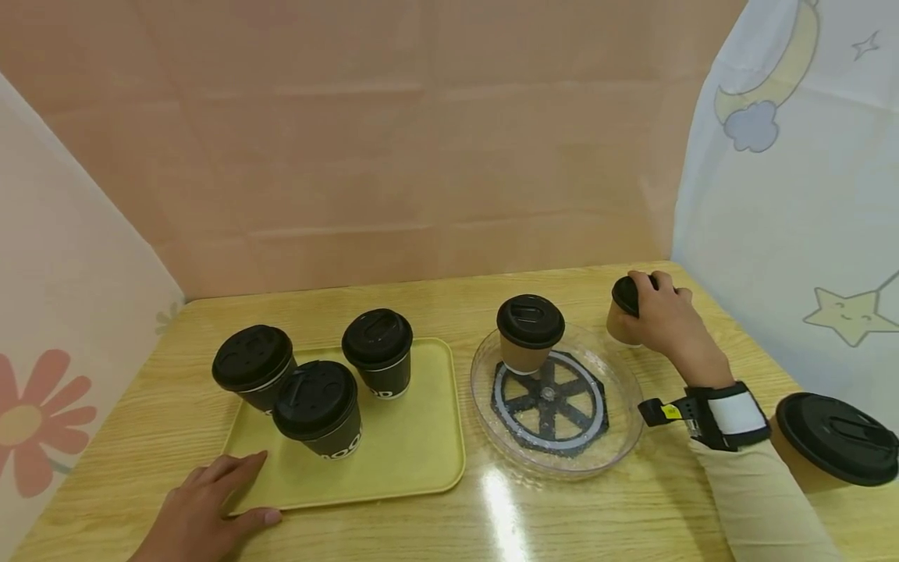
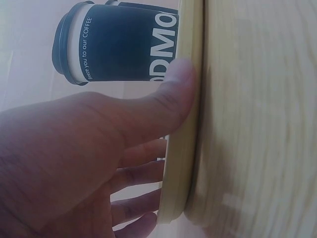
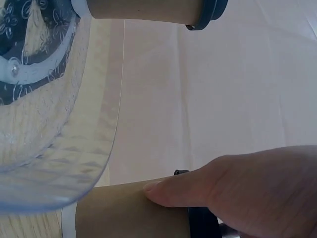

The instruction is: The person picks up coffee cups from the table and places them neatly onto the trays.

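My right hand [image 1: 663,316] grips a brown paper coffee cup [image 1: 618,326] with a black lid at the back right. Its thumb lies along the cup's side in the right wrist view, and its fingers spread over the lid in the head view. At the near left corner of a yellow tray [image 1: 414,460], my left hand [image 1: 207,503] rests with thumb on the front edge and fingers along the left side. Three black lidded cups stand about the tray's left and back, including one dark coffee cup [image 2: 124,42] in the left wrist view.
Between the tray and the right hand sits a clear round dish [image 1: 628,398] with a dark wheel-like pattern. Another brown cup [image 1: 523,357] stands in its back left part. A further lidded brown cup [image 1: 836,439] is by the right forearm. Cloth hangings [image 1: 421,156] border the wooden table.
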`<state>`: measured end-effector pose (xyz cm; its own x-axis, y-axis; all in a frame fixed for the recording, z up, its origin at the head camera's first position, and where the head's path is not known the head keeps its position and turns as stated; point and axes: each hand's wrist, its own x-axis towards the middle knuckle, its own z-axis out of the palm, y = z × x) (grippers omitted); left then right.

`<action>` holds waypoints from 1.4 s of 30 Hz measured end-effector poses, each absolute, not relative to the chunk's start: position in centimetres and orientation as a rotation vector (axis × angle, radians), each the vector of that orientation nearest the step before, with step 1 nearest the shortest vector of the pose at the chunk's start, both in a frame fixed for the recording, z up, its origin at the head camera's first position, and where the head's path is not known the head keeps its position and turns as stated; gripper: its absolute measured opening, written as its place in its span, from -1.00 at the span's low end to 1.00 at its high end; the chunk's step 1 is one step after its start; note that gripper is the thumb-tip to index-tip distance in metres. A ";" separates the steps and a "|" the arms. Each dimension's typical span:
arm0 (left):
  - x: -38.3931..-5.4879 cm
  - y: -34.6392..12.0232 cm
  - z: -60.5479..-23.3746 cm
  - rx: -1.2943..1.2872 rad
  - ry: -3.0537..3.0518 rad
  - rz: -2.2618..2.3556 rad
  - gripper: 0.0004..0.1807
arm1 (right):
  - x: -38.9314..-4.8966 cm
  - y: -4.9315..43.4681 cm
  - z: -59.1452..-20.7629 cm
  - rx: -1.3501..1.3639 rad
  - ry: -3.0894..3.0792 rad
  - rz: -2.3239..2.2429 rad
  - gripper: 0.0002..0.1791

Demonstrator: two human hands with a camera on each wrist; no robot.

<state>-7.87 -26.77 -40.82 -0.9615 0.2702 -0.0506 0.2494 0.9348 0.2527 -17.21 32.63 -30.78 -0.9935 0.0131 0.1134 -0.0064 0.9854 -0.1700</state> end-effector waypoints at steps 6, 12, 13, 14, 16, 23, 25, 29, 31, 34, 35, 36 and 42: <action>-7.9 -26.7 -41.0 0.423 3.039 0.382 -0.21 | -17.2 32.9 -30.8 -0.043 -3.021 0.267 -0.21; -8.1 -27.0 -41.4 0.418 3.032 0.389 -0.20 | -17.1 32.7 -30.2 -0.098 -3.041 0.371 -0.18; -8.1 -27.1 -41.5 0.414 3.022 0.386 -0.20 | -17.1 32.5 -30.1 -0.098 -3.038 0.377 -0.17; -8.2 -27.2 -41.5 0.408 3.009 0.380 -0.19 | -17.1 32.4 -30.0 -0.093 -3.031 0.371 -0.16; -8.2 -27.3 -41.6 0.401 2.992 0.373 -0.19 | -17.0 32.1 -29.8 -0.078 -3.008 0.350 -0.15; -8.3 -27.3 -41.8 0.408 3.007 0.365 -0.19 | -16.1 30.9 -28.2 -0.054 -2.956 0.282 -0.15; -8.3 -27.3 -41.8 0.418 3.015 0.373 -0.19 | -15.6 30.5 -27.6 -0.050 -2.959 0.265 -0.14; -8.3 -27.3 -41.7 0.423 3.020 0.377 -0.20 | -14.5 29.6 -26.4 -0.023 -2.965 0.234 -0.13; -8.3 -27.3 -41.8 0.424 3.025 0.376 -0.20 | -13.9 29.1 -25.8 0.000 -2.966 0.225 -0.13; -8.2 -27.2 -41.8 0.428 3.035 0.370 -0.20 | -13.0 28.4 -25.1 0.034 -2.972 0.229 -0.13; -8.2 -27.2 -41.8 0.429 3.038 0.370 -0.20 | -12.7 28.1 -24.8 0.046 -2.971 0.228 -0.13; -8.2 -27.2 -41.8 0.428 3.039 0.367 -0.20 | -12.4 27.9 -24.6 0.060 -2.969 0.224 -0.14; -8.2 -27.1 -41.8 0.426 3.041 0.361 -0.20 | -11.0 26.7 -23.7 0.128 -2.977 0.215 -0.15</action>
